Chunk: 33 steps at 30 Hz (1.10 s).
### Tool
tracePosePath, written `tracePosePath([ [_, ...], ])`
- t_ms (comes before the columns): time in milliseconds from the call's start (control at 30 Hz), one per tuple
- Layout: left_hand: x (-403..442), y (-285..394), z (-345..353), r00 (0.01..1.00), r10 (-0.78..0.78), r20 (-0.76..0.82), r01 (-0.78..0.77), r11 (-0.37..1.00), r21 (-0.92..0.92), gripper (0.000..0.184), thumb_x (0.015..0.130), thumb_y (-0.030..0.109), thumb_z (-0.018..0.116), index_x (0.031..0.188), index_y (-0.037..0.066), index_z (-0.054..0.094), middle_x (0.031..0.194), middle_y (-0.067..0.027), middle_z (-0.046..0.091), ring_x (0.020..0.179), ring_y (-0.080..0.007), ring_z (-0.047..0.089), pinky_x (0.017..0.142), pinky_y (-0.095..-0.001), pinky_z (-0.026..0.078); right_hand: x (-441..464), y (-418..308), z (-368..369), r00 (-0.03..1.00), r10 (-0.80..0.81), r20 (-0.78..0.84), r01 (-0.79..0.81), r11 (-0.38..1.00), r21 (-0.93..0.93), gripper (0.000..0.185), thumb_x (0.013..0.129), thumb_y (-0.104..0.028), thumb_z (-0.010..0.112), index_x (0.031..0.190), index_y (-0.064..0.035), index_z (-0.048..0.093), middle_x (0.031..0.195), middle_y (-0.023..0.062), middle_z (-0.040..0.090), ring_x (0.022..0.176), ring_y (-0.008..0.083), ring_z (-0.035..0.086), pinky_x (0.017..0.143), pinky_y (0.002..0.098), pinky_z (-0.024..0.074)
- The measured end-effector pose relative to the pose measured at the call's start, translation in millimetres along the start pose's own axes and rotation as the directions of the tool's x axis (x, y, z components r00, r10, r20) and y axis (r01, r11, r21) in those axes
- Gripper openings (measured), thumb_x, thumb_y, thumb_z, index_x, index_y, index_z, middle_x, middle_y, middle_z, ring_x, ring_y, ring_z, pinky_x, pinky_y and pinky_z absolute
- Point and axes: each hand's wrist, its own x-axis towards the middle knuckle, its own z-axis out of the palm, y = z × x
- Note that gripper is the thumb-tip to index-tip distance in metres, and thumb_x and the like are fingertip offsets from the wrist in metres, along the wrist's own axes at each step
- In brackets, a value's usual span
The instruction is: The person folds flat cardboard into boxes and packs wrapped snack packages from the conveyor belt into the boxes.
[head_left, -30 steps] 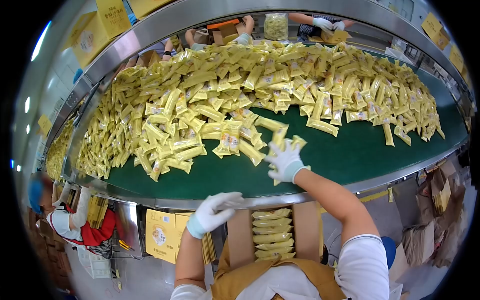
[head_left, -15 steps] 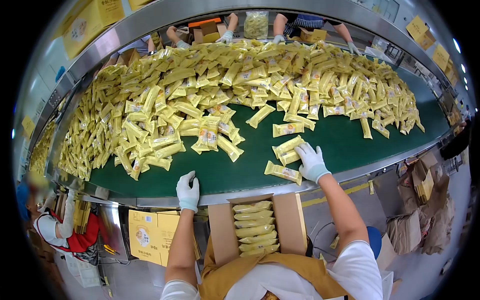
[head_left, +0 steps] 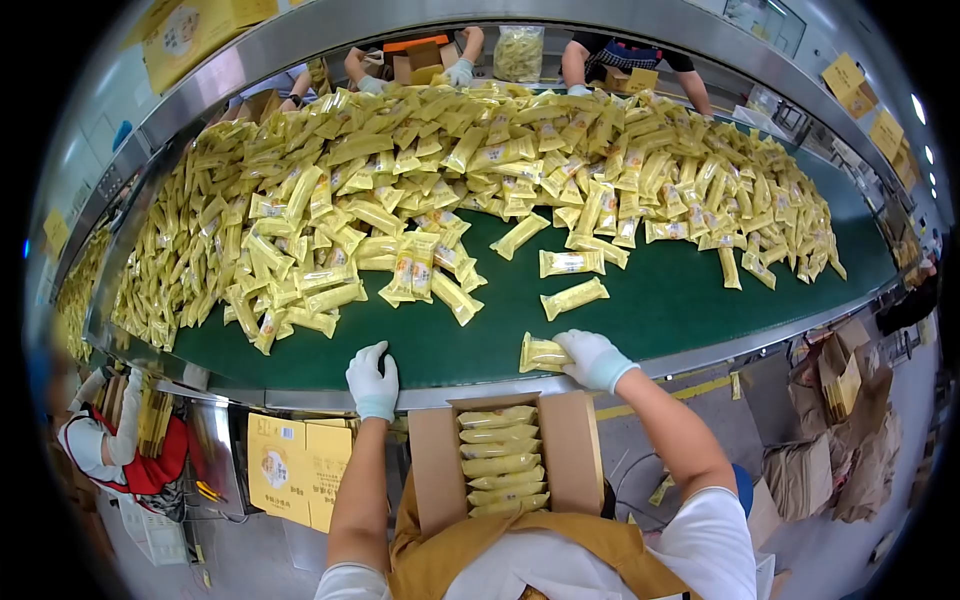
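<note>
My right hand, in a white glove, is closed round the ends of yellow wrapped snack packets, at the belt's near edge. They lie together, seemingly two. My left hand, also gloved, rests on the near edge of the green belt, fingers loosely bent and nothing visible in them. Between my forearms an open cardboard box holds a row of packets. Past my right hand lie two loose packets, one plain-side up and one printed.
A large heap of yellow packets covers the belt's far side. Co-workers' hands reach in opposite. Flattened yellow cartons stand at lower left, near another person. Brown paper and cardboard lie at lower right.
My right hand has drawn packets leftward and toward me, near the box; one packet remains behind on the belt. My left hand stays nearly still. A co-worker's gloved hand at far right is now hidden.
</note>
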Motion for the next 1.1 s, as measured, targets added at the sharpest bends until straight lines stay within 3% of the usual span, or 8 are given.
tracePosePath([
  [233, 3, 5, -2, 0.999, -0.03, 0.012, 0.03, 1.0, 0.011, 0.021, 0.087, 0.012, 0.066, 0.106, 0.008, 0.072, 0.107, -0.013, 0.069, 0.099, -0.0334, 0.063, 0.089, -0.043, 0.05, 54, 53, -67, 0.985, 0.027, -0.173, -0.043, 0.995, -0.091, 0.034, 0.077, -0.01, 0.066, 0.111, -0.0052, 0.064, 0.102, 0.0205, 0.069, 0.101, 0.0403, 0.065, 0.09, 0.0467, 0.053],
  [267, 2, 6, -2, 0.999, -0.036, 0.013, 0.036, 0.999, 0.019, 0.02, 0.087, 0.012, 0.066, 0.106, 0.008, 0.072, 0.107, -0.013, 0.069, 0.099, -0.0331, 0.063, 0.089, -0.043, 0.05, 63, 62, -68, 0.999, 0.036, -0.021, -0.039, 0.989, -0.143, 0.04, 0.077, -0.013, 0.07, 0.116, -0.0078, 0.065, 0.109, 0.0182, 0.067, 0.105, 0.0393, 0.064, 0.093, 0.045, 0.0523],
  [400, 3, 3, 1, 1.0, -0.026, 0.0, 0.026, 0.999, 0.021, 0.02, 0.087, 0.012, 0.066, 0.106, 0.008, 0.072, 0.106, -0.0126, 0.069, 0.099, -0.0329, 0.062, 0.089, -0.0432, 0.049, 76, 82, -39, 0.997, -0.08, -0.009, 0.079, 0.993, -0.088, 0.035, 0.077, -0.023, 0.079, 0.107, -0.0104, 0.068, 0.121, 0.0115, 0.06, 0.103, 0.0361, 0.065, 0.091, 0.0434, 0.0533],
  [533, 2, -2, 4, 1.0, -0.018, -0.014, 0.018, 1.0, 0.017, 0.021, 0.086, 0.013, 0.067, 0.106, 0.01, 0.072, 0.106, -0.0115, 0.069, 0.098, -0.0329, 0.063, 0.088, -0.044, 0.049, 71, 73, -19, 0.983, -0.002, -0.184, -0.028, 0.987, -0.159, 0.03, 0.078, -0.026, 0.076, 0.103, -0.0102, 0.068, 0.112, 0.0125, 0.064, 0.095, 0.0336, 0.067, 0.088, 0.0438, 0.0536],
  [867, 2, 1, 6, 0.999, -0.028, -0.039, 0.029, 1.0, 0.01, 0.018, 0.085, 0.011, 0.067, 0.102, 0.01, 0.072, 0.103, -0.0101, 0.07, 0.095, -0.0327, 0.063, 0.086, -0.0439, 0.05, 54, 44, -25, 0.99, 0.129, -0.048, -0.136, 0.971, -0.194, 0.025, 0.083, -0.026, 0.07, 0.101, -0.0101, 0.067, 0.098, 0.0134, 0.068, 0.095, 0.0335, 0.068, 0.084, 0.0425, 0.0552],
  [967, 4, -1, 6, 0.999, -0.022, -0.044, 0.023, 1.0, 0.008, 0.017, 0.085, 0.01, 0.068, 0.101, 0.01, 0.072, 0.102, -0.01, 0.07, 0.094, -0.0326, 0.063, 0.085, -0.0438, 0.05, 53, 43, -13, 0.993, 0.073, -0.094, -0.097, 0.952, -0.292, 0.02, 0.081, -0.021, 0.07, 0.098, -0.0105, 0.065, 0.092, 0.012, 0.067, 0.09, 0.0319, 0.068, 0.079, 0.0427, 0.0549],
  [1067, 4, 2, 4, 0.998, -0.02, -0.053, 0.021, 1.0, 0.018, 0.017, 0.085, 0.01, 0.068, 0.101, 0.01, 0.072, 0.102, -0.0099, 0.07, 0.093, -0.0327, 0.064, 0.084, -0.044, 0.05, 34, 34, 16, 0.91, -0.143, -0.389, -0.08, 0.86, -0.503, 0.021, 0.076, -0.017, 0.07, 0.095, -0.0116, 0.061, 0.082, 0.0065, 0.061, 0.074, 0.0255, 0.062, 0.065, 0.0393, 0.0478],
  [1100, 4, 1, 4, 0.999, -0.02, -0.05, 0.022, 1.0, 0.022, 0.017, 0.085, 0.01, 0.067, 0.102, 0.01, 0.072, 0.102, -0.0099, 0.07, 0.093, -0.0327, 0.064, 0.084, -0.0441, 0.051, 26, 26, 19, 0.916, -0.094, -0.389, -0.125, 0.856, -0.501, 0.036, 0.078, -0.024, 0.073, 0.11, -0.0095, 0.062, 0.088, 0.0066, 0.06, 0.078, 0.0251, 0.059, 0.069, 0.0398, 0.0465],
])
